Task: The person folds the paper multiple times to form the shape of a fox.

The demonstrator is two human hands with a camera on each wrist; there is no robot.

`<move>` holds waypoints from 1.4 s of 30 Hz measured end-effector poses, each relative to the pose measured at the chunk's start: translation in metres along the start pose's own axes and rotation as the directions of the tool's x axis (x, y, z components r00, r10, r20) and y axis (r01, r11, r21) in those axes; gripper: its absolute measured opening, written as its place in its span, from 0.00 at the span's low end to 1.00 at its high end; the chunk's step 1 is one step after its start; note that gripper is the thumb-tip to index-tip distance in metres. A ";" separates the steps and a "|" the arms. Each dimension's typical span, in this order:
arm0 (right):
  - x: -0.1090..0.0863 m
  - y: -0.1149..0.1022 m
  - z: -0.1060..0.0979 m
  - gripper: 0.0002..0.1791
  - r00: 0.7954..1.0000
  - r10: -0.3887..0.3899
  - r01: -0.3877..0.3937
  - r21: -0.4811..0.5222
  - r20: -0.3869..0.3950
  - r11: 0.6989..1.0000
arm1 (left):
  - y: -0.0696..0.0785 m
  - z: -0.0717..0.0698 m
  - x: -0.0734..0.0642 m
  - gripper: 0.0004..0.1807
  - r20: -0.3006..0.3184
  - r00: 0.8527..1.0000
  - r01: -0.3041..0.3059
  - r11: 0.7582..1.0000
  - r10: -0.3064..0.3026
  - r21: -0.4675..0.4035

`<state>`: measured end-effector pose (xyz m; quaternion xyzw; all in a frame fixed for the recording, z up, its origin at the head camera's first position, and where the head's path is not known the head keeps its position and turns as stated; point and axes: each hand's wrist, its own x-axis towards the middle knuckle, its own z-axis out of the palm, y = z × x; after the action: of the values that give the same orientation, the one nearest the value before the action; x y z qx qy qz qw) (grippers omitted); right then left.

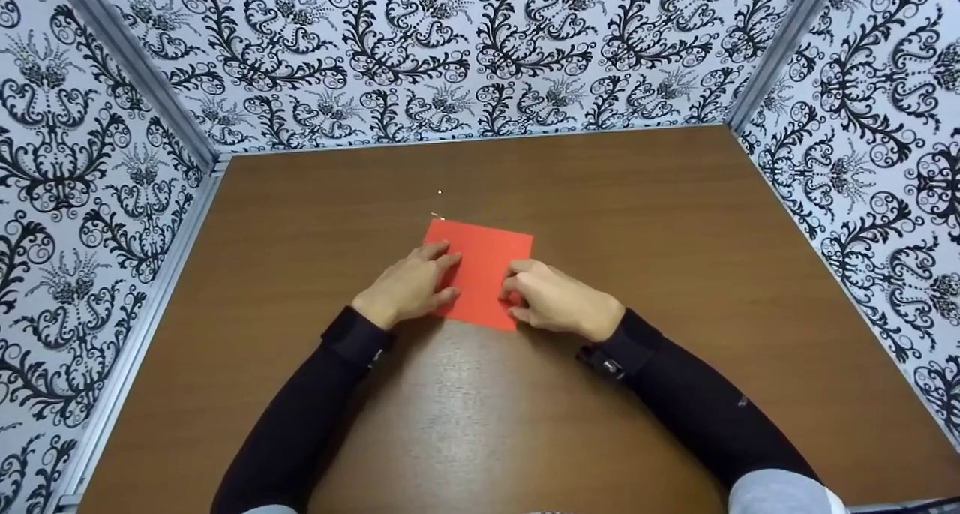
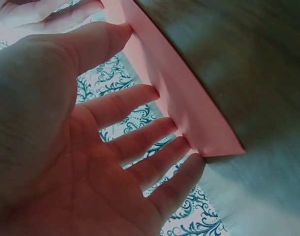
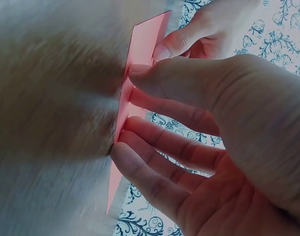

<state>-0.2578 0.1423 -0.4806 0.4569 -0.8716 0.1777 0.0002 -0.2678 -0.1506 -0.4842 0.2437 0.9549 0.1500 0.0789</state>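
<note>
Even, bright head view; washed-out, smeared wrist views.

From the head camera the desk (image 1: 675,221) is sharp, with a pale sheen on it below the red paper (image 1: 480,274) and bowed walls at the edges. In both wrist views colours look bleached and bluish, and the desk is streaked with blur.

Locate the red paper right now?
In the head view the red paper lies flat near the middle of the brown table, with the left hand resting fingertips on its left side and the right hand on its right.
</note>
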 end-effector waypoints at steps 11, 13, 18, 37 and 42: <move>0.000 -0.004 -0.006 0.05 0.999 -0.032 0.032 -0.013 -0.041 0.999 | -0.013 0.000 0.005 0.36 0.010 0.999 -0.043 0.999 0.044 -0.028; 0.000 -0.004 -0.007 0.05 0.998 -0.035 0.035 -0.013 -0.048 0.999 | -0.014 0.000 0.006 0.36 0.008 0.999 -0.052 0.998 0.052 -0.029; -0.001 -0.004 -0.005 0.05 1.000 -0.025 0.025 0.006 -0.018 1.000 | -0.016 0.000 0.008 0.37 0.024 0.998 -0.061 0.998 0.062 -0.033; -0.003 -0.003 -0.001 0.05 1.000 0.006 -0.006 0.042 0.012 0.999 | -0.021 -0.008 0.030 0.33 -0.091 0.996 0.011 0.999 -0.014 -0.033; -0.004 -0.004 -0.001 0.04 1.000 -0.004 0.003 0.046 0.014 0.999 | -0.030 -0.015 0.046 0.31 -0.138 0.987 0.084 0.996 -0.088 -0.034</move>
<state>-0.2525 0.1441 -0.4791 0.4597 -0.8664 0.1946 -0.0161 -0.3243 -0.1573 -0.4834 0.1902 0.9655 0.1767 0.0217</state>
